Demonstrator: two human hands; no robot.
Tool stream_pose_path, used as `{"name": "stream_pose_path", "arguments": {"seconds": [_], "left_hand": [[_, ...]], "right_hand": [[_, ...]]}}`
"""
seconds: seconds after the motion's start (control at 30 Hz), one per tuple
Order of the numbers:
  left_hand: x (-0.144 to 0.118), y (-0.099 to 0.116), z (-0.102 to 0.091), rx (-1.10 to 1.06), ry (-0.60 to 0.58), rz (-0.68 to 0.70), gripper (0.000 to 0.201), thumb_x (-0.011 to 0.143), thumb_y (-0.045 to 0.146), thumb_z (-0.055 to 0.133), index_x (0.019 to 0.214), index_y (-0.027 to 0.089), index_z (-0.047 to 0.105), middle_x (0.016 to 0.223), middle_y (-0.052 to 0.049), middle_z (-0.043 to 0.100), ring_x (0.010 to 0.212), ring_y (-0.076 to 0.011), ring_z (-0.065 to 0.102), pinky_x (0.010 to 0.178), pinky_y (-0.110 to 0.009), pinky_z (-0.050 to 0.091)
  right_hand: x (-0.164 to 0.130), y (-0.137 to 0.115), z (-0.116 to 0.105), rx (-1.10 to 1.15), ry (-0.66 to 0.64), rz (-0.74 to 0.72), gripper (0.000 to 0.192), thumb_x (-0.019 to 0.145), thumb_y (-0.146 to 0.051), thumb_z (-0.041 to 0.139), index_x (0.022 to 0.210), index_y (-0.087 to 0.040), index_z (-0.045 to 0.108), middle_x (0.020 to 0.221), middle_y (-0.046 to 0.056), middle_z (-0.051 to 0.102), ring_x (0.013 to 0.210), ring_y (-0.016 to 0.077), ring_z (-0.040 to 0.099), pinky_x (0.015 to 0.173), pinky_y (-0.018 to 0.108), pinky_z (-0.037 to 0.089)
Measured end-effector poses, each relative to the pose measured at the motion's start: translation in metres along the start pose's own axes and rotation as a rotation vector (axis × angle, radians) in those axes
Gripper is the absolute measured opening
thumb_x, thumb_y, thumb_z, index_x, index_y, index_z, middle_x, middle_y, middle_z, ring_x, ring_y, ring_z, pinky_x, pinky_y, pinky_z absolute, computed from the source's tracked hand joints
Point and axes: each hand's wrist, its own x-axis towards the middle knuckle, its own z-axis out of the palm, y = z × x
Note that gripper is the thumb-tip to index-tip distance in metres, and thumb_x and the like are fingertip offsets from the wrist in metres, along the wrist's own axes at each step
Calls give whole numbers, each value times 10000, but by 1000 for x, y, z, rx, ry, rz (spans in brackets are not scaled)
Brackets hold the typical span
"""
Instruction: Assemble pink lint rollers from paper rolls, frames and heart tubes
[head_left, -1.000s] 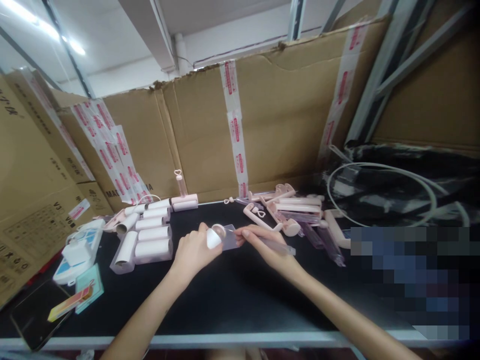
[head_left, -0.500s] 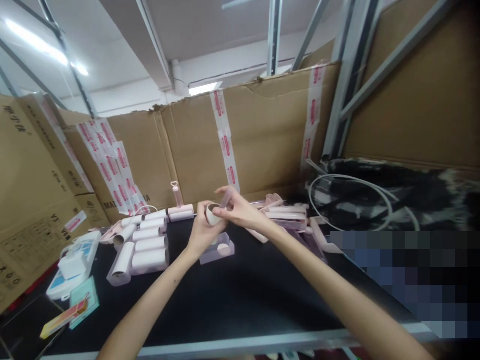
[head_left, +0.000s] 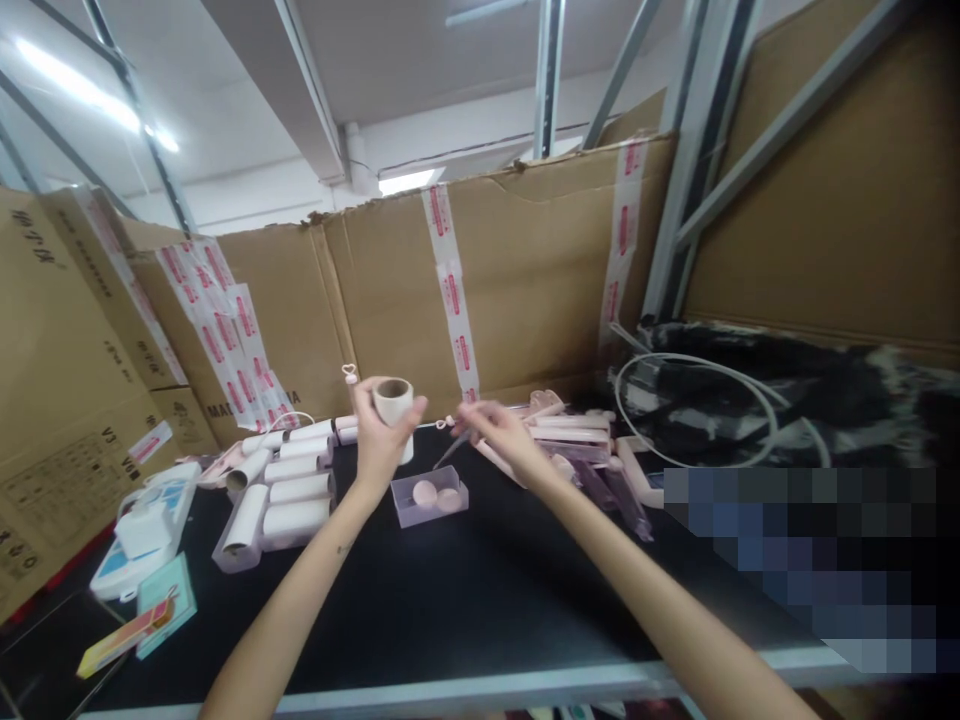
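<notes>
Hands well apart over the counter [head_left: 465, 610]: L hand [head_left: 376, 445] wraps a white roll [head_left: 394, 406] round its side, hollow end up, prob. so the core's uncovered. R hand [head_left: 501, 435] seems to pinch a thin strip [head_left: 452, 451] at the fingertips, tho blur hides the exact grip. Below & btwn them sits a clear purple tray [head_left: 412, 518] w/ two pink discs [head_left: 424, 494] inside, its walls likely keeping 'em from sliding off. White rolls [head_left: 298, 520] lie side by side on the L, pink handle parts [head_left: 574, 424] heap up on the R, prob. split for easy reach. Cardboard wall [head_left: 525, 270] bounds the back, metal rim [head_left: 450, 688] the front; black surface btwn tray & rim gives forearms room.
</notes>
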Motion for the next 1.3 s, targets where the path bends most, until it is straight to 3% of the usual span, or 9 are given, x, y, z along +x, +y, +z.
{"name": "stream_pose_path", "arguments": {"seconds": [0.17,0.23,0.33,0.57,0.67,0.77,0.93,1.1,1.3], "left_hand": [[-33,-22,20,539,-545,143,797,522,643,709,1087,121,500,1070,-203,617,1083,-392,536,955,-527,340],[-43,-28,31,670,-621,168,919,455,682,713,1134,100,500,1156,-254,567,1133,-445,480,962,-566,305],[-47,-27,39,659,-727,158,916,537,648,696,1228,101,447,1154,-239,573,1053,-407,554,906,-511,384],[-30,-8,4,433,-568,430,643,717,548,608,1240,203,462,1266,-110,534,1263,-280,392,1102,-485,160],[-33,-29,-13,400,-614,212,867,581,569,712,1286,166,411,1305,-163,477,1252,-335,388,1058,-506,245],[-50,-60,-10,114,-596,-37,1139,553,415,787,1409,145,85,1282,-189,464,1206,-307,453,995,-455,361],[-73,-87,4,-210,-446,-181,1019,669,193,715,1380,179,-14,1161,-120,535,1053,-213,573,979,-417,391],[-71,-86,-6,-204,-507,-124,1101,642,159,720,1385,191,-92,1259,-171,474,1144,-261,524,990,-463,379],[-74,-71,-23,133,-306,228,1152,561,277,755,1409,176,-19,1471,-193,131,1372,-352,114,1075,-532,231]], "right_hand": [[9,-6,-40,86,445,-27,401,811,-596,465,764,-200,509,559,-14,512,507,130,509,487,243,425],[8,-6,-41,123,484,-23,398,797,-598,490,731,-206,505,529,-22,492,471,125,488,462,240,413],[7,-4,-35,122,412,-44,413,801,-607,478,708,-205,503,525,-18,497,481,130,498,471,243,417],[-2,-6,-30,-114,280,-154,397,864,-533,436,674,-192,506,603,-4,541,594,146,540,608,262,436],[-9,-6,-23,-384,103,-202,378,886,-499,416,729,-189,565,617,0,570,612,158,557,605,266,424],[-18,-2,-1,-576,-172,-280,348,805,-513,549,927,-205,655,858,48,653,735,189,612,681,290,449],[-22,4,33,-641,-478,-268,457,726,-513,646,1096,-246,633,1031,50,653,893,226,636,719,277,465],[-12,-12,32,-740,-521,-299,476,771,-566,569,1146,-276,616,1030,48,655,895,227,639,696,264,453],[-17,-9,44,-1036,-715,-261,721,642,-578,668,1244,-196,554,1105,139,624,765,280,669,664,325,475]]}}
